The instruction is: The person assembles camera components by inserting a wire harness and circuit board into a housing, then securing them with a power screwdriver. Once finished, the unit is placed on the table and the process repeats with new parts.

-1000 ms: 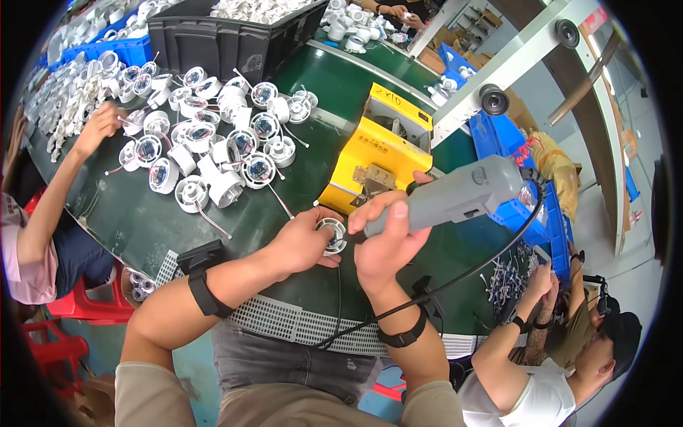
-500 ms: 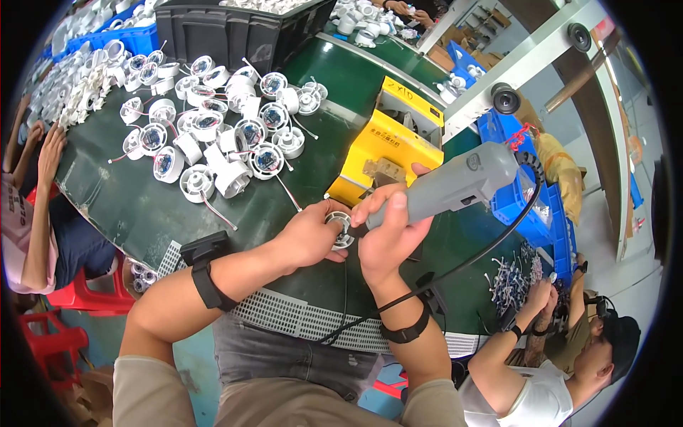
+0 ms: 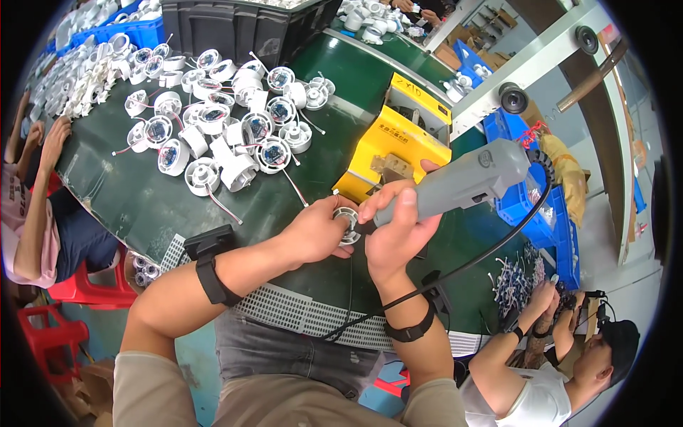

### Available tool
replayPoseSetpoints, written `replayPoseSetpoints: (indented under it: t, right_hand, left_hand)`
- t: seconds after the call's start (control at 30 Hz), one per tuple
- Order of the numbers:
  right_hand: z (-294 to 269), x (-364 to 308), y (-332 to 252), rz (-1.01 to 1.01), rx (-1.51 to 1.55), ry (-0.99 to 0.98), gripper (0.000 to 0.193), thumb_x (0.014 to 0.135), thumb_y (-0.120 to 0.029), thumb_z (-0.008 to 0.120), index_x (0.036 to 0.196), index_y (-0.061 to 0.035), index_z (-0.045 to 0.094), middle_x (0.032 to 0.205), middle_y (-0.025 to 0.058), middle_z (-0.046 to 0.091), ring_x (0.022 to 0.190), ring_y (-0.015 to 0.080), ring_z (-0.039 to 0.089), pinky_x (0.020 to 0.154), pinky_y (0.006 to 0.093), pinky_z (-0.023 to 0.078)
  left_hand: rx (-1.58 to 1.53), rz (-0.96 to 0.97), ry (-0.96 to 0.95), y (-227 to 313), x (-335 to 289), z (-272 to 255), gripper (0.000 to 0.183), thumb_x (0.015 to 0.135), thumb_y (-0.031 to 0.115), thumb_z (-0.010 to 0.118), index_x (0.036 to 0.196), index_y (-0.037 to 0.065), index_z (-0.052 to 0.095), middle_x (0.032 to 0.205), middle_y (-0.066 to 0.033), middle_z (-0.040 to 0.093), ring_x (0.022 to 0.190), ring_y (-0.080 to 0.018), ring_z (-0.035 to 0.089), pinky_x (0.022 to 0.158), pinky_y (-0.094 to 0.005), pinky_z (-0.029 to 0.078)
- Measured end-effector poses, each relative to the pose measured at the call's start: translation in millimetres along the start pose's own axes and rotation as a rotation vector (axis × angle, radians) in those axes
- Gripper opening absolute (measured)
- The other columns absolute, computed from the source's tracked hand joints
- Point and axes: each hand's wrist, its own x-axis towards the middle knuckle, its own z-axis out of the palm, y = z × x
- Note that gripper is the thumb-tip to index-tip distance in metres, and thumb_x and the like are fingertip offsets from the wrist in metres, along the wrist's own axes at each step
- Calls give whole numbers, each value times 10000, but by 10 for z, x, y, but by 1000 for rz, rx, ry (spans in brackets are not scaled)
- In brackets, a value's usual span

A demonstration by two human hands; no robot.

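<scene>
Room lies between white housings [image 3: 215,119] and yellow machine [image 3: 398,135] (a wire [image 3: 296,187] intrudes); grey tool [image 3: 462,181] crowds the machine's right.

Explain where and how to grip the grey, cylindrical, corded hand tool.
Likely around the tool near its slimmer-looking front, from the person's side, as the right hand does: that end points toward the white round part, and the black cable leaves the opposite end.

A black crate [image 3: 245,34] stands on the far part of the green table [image 3: 107,174]. Red stools [image 3: 96,290] are at left. At right, a yellow bag [image 3: 564,171] lies beside blue bins [image 3: 523,222], near a person in a black cap [image 3: 620,350].
</scene>
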Motion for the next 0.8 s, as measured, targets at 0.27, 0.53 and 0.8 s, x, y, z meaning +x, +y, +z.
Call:
replayPoseSetpoints:
  t: [0.27, 0.53, 0.8]
  right_hand:
    - [-3, -23, 76, -13, -18, -29, 418, 947, -177, 446, 1296, -18, 279, 693, 78, 473, 500, 153, 492, 465, 299, 469]
    - [-30, -23, 155, -68, 50, -166, 423, 946, -192, 501, 1261, 8, 302, 684, 72, 464, 500, 145, 482, 471, 284, 444]
    - [-178, -64, 7, -125, 0, -4, 422, 933, -120, 535, 1282, -2, 329, 798, 62, 520, 549, 120, 517, 497, 262, 465]
  left_hand:
    - [-3, -2, 19, -37, 25, -1, 298, 956, 96, 405, 1214, -24, 493, 1111, -170, 594, 797, -234, 694, 698, -315, 599]
    - [16, 41, 31, 56, 8, 7, 293, 964, 109, 431, 1211, -39, 486, 1087, -164, 601, 866, -235, 673, 704, -346, 608]
    - [1029, 877, 490, 267, -275, -155, 411, 809, 65, 560, 1218, 75, 522, 1176, -236, 535, 837, -446, 619, 726, -509, 523]
